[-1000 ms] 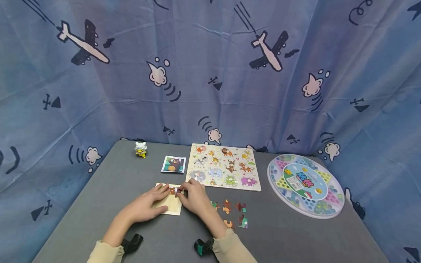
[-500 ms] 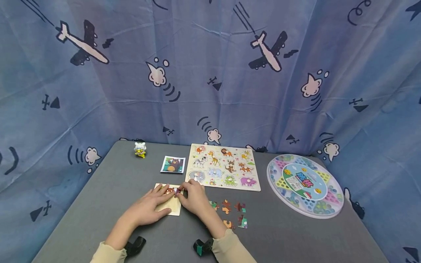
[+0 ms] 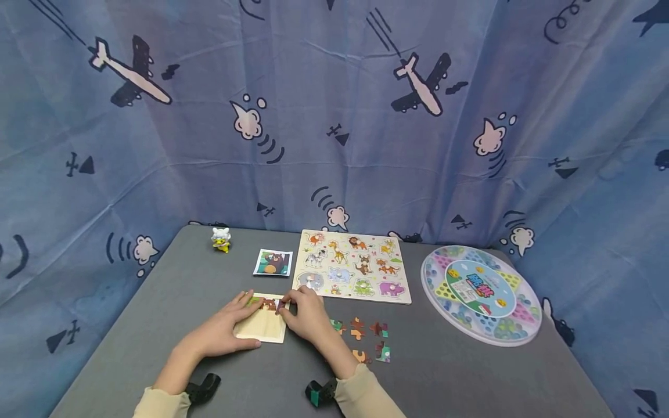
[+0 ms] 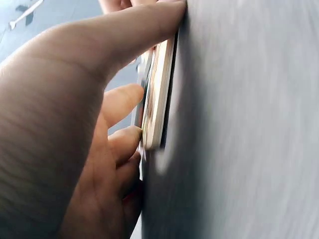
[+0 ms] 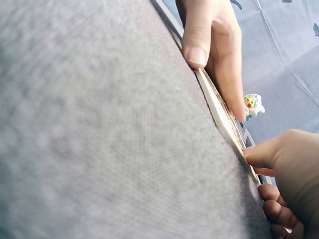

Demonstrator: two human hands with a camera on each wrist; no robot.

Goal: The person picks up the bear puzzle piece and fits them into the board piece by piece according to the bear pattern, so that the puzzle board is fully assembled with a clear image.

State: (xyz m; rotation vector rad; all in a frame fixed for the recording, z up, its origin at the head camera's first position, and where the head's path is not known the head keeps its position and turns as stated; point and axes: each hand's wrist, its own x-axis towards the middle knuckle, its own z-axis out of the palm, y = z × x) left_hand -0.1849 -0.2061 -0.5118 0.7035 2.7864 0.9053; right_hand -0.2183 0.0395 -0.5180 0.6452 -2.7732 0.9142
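Observation:
A small wooden puzzle tray (image 3: 265,330) lies on the table, its near part showing bare wood. Along its far side sit green and brown jigsaw pieces (image 3: 268,304). My left hand (image 3: 218,328) rests across the tray's left side with fingers extended, the thumb at the near edge; in the left wrist view that thumb (image 4: 144,22) reaches along the tray's edge. At the far right corner my right hand (image 3: 307,316) pinches a purple puzzle piece (image 3: 279,306) between thumb and forefinger, partly hidden by the fingers.
Several loose puzzle pieces (image 3: 358,331) lie right of the right hand. Behind stand a bear picture card (image 3: 273,263), an animal puzzle board (image 3: 352,267) and a small toy figure (image 3: 221,239). A round game box (image 3: 481,296) lies at right.
My left hand has slid left off the far pieces to the tray's left side, uncovering a green piece and more bare wood. The right hand stays at the far right corner.

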